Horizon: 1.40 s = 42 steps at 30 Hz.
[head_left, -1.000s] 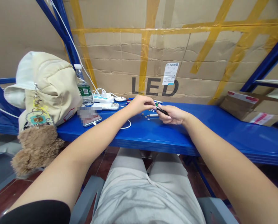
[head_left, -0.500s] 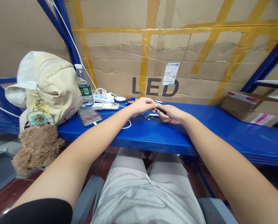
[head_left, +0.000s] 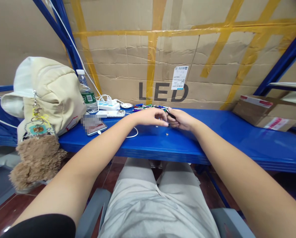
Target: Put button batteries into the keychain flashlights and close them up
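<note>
My right hand [head_left: 179, 119] is closed around a slim black pen-like stick [head_left: 171, 114], its upper end sticking out toward the left. Just left of it, my left hand [head_left: 153, 117] has its fingers bent and apart, with the fingertips close to the right hand. A tiny dark spot shows by its lowest fingertip; whether that belongs to the stick is unclear. On the blue table below the hands lies a small shiny ring-like piece [head_left: 167, 134]. Another small piece [head_left: 157, 126] lies under the left hand. Behind the hands is a row of coloured pens [head_left: 144, 106], partly hidden.
To the left are a cream bag [head_left: 56, 89] with a plush charm, a water bottle [head_left: 88, 94], a power strip [head_left: 108, 105], and two phones with a white cable. A cardboard box [head_left: 269, 110] stands at the right. A large carton [head_left: 128, 66] rises behind the table [head_left: 224, 132].
My left hand has come away from the black stick and lowered slightly, its fingers parting. The small shiny piece now shows nearer the table's front. The view has shifted a little.
</note>
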### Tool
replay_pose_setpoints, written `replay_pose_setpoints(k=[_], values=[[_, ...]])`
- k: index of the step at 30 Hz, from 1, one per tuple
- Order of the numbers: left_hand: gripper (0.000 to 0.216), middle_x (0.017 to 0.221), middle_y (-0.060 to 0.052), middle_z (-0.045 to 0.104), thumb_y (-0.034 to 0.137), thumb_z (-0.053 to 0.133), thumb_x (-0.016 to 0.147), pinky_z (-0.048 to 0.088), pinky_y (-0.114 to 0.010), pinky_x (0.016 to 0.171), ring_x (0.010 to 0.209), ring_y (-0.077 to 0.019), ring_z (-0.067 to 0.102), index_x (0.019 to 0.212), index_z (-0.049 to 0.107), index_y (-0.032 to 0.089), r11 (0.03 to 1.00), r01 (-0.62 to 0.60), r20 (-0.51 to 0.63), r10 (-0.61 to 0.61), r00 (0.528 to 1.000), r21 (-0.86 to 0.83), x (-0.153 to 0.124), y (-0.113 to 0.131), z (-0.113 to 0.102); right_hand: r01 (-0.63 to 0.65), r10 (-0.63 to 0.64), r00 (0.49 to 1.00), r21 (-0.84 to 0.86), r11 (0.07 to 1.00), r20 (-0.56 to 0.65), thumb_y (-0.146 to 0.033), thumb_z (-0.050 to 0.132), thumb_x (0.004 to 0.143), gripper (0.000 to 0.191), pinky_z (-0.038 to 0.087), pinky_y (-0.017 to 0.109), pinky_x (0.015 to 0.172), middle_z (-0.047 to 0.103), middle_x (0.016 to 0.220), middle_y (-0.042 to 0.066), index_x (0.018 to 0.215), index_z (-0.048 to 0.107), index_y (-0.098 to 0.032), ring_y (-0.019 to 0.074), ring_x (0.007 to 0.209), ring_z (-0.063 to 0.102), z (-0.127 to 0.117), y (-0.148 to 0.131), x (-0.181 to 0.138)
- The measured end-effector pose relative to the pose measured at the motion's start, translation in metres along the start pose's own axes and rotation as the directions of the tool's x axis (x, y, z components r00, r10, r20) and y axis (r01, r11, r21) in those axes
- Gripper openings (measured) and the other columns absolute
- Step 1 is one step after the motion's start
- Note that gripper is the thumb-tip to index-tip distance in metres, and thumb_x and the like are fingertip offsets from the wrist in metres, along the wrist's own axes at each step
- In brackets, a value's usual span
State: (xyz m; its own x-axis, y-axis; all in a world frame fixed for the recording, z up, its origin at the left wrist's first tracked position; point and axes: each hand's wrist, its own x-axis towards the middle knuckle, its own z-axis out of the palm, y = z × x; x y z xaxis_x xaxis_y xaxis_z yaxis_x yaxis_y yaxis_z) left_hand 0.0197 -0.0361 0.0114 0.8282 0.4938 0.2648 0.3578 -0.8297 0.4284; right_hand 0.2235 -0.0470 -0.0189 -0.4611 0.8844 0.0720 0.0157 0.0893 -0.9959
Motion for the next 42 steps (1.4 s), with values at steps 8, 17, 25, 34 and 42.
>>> replay_pose_setpoints(k=[8, 17, 25, 34, 42], values=[[0.017, 0.097, -0.002, 0.074, 0.022, 0.063, 0.085, 0.046, -0.024, 0.083, 0.088, -0.0142, 0.065, 0.096, 0.075, 0.020, 0.974, -0.217, 0.256, 0.196, 0.947, 0.057, 0.012, -0.001, 0.024, 0.204, -0.219, 0.955, -0.094, 0.974, -0.197, -0.045, 0.077, 0.073, 0.033, 0.043, 0.022, 0.051, 0.060, 0.073, -0.002, 0.086, 0.059, -0.021, 0.0092, 0.059, 0.051, -0.006, 0.006, 0.004], [0.017, 0.096, -0.002, 0.075, 0.024, 0.065, 0.082, 0.046, -0.023, 0.078, 0.086, -0.0141, 0.067, 0.095, 0.074, 0.019, 0.984, -0.022, 0.204, -0.014, 0.979, 0.174, 0.007, -0.017, 0.010, 0.278, -0.353, 0.907, -0.306, 0.911, -0.228, -0.029, 0.083, 0.061, 0.031, 0.052, 0.041, 0.088, 0.069, 0.083, 0.002, 0.084, 0.065, -0.020, 0.0190, 0.084, 0.065, -0.006, 0.005, 0.006], [0.012, 0.079, 0.000, 0.072, 0.026, 0.071, 0.074, 0.047, -0.026, 0.071, 0.071, -0.0141, 0.064, 0.085, 0.074, 0.019, 0.993, 0.059, 0.137, -0.073, 0.988, 0.100, 0.005, -0.023, 0.011, 0.315, -0.387, 0.904, -0.329, 0.890, -0.181, -0.028, 0.083, 0.061, 0.029, 0.048, 0.045, 0.097, 0.072, 0.099, 0.007, 0.081, 0.063, -0.019, 0.0216, 0.097, 0.066, -0.004, 0.003, 0.004], [0.018, 0.088, -0.006, 0.074, 0.025, 0.069, 0.077, 0.050, -0.031, 0.081, 0.084, -0.0173, 0.067, 0.090, 0.074, 0.013, 0.987, 0.079, -0.357, -0.126, 0.926, -0.142, 0.007, -0.014, 0.003, 0.280, -0.362, 0.923, -0.416, 0.865, -0.130, -0.031, 0.080, 0.065, 0.026, 0.051, 0.037, 0.087, 0.071, 0.086, 0.003, 0.082, 0.065, -0.019, 0.0187, 0.085, 0.065, -0.004, 0.005, 0.006], [0.012, 0.089, -0.006, 0.075, 0.021, 0.068, 0.079, 0.050, -0.029, 0.080, 0.085, -0.0163, 0.067, 0.087, 0.074, 0.014, 0.998, -0.026, -0.454, -0.001, 0.891, -0.052, 0.008, -0.011, 0.006, 0.195, -0.264, 0.952, -0.356, 0.914, -0.158, -0.025, 0.078, 0.068, 0.022, 0.052, 0.032, 0.069, 0.069, 0.076, 0.002, 0.082, 0.062, -0.019, 0.0151, 0.069, 0.062, 0.007, 0.002, 0.001]])
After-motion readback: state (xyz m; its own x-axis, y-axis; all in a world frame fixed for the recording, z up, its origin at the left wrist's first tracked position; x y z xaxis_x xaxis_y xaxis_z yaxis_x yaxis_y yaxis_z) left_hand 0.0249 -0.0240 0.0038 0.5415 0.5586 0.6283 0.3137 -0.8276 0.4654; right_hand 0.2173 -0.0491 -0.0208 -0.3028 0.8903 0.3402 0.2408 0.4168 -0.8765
